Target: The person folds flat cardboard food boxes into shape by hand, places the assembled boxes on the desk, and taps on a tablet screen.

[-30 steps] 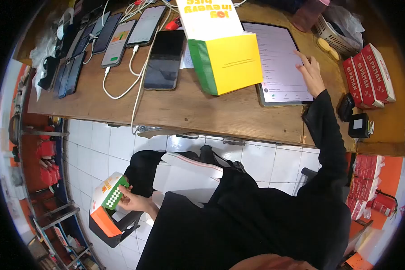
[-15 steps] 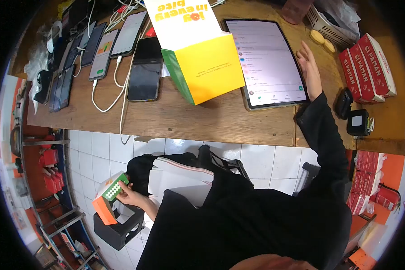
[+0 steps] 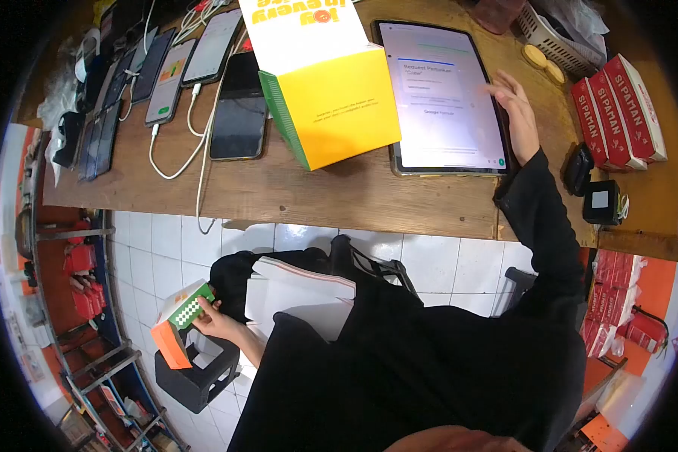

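Note:
My left hand (image 3: 217,320) is closed on the edge of a small green, white and orange carton (image 3: 181,324), low at the left above a black stool (image 3: 197,377). At the right edge of a lit tablet (image 3: 452,98) rests my right hand (image 3: 518,113), its fingers spread and holding nothing. The tablet shows a page with a few lines of text. Left of it on the table (image 3: 316,197) stands a yellow, green and white box (image 3: 339,109). Flat white cartons (image 3: 297,301) lie on my lap.
Several phones with white cables, one of them black (image 3: 239,117), lie at the left of the table. At the right are red boxes (image 3: 618,113), a basket (image 3: 554,45), a black case (image 3: 578,169) and a small black device (image 3: 603,203). A metal rack (image 3: 90,301) stands far left.
The tablet's screen has gone from a list to a different page. The view has shifted, and my right hand has moved from over the tablet to its right edge. My left hand keeps its carton.

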A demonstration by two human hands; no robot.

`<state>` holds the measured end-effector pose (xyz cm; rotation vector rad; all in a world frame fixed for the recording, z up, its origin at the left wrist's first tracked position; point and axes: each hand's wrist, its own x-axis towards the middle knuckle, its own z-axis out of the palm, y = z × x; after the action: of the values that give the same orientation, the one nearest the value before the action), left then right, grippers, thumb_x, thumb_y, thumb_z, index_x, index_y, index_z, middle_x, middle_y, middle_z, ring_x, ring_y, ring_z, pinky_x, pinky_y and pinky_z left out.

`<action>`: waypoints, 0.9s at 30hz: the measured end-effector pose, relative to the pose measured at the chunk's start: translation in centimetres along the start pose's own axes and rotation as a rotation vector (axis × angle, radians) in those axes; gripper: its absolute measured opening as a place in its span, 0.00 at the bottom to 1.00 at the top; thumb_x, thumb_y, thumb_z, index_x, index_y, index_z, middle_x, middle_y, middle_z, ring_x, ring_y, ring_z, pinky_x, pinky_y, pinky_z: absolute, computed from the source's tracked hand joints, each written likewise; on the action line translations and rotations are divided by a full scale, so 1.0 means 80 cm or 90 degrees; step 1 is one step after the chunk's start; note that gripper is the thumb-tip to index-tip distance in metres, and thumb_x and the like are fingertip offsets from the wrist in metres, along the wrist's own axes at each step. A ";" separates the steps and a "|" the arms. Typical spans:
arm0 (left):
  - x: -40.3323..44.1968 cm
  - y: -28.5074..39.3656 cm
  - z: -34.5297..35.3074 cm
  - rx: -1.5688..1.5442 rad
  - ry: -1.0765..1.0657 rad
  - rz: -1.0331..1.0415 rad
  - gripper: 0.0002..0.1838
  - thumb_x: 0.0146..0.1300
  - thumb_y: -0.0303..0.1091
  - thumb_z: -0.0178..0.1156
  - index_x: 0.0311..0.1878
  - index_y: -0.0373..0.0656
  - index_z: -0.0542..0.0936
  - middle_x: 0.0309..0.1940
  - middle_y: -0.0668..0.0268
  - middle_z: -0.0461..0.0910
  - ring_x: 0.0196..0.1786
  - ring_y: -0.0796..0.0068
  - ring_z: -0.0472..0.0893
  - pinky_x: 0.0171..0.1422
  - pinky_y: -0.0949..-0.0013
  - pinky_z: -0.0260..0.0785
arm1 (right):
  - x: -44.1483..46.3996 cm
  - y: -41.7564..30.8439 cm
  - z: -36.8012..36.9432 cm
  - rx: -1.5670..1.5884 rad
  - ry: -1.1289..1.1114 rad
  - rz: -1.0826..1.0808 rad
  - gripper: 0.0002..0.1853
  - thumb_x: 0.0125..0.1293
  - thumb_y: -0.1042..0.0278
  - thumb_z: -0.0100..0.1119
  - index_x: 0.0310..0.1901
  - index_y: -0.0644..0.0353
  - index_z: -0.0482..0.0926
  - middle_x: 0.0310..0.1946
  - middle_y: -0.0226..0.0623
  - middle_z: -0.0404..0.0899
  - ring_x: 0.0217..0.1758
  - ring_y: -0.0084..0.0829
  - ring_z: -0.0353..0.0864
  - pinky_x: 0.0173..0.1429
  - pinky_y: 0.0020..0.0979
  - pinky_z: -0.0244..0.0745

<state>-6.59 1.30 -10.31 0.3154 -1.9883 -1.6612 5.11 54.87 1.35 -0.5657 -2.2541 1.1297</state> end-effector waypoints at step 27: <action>-0.002 0.006 0.006 0.008 0.005 0.013 0.14 0.59 0.35 0.56 0.40 0.33 0.70 0.30 0.57 0.78 0.28 0.77 0.77 0.27 0.81 0.65 | -0.002 -0.021 0.004 0.000 0.007 -0.001 0.20 0.63 0.54 0.41 0.40 0.61 0.79 0.54 0.48 0.59 0.61 0.38 0.57 0.62 0.35 0.52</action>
<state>-6.63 1.93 -9.98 0.3046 -1.9905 -1.6319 4.86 53.66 2.50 -0.5689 -2.2452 1.1230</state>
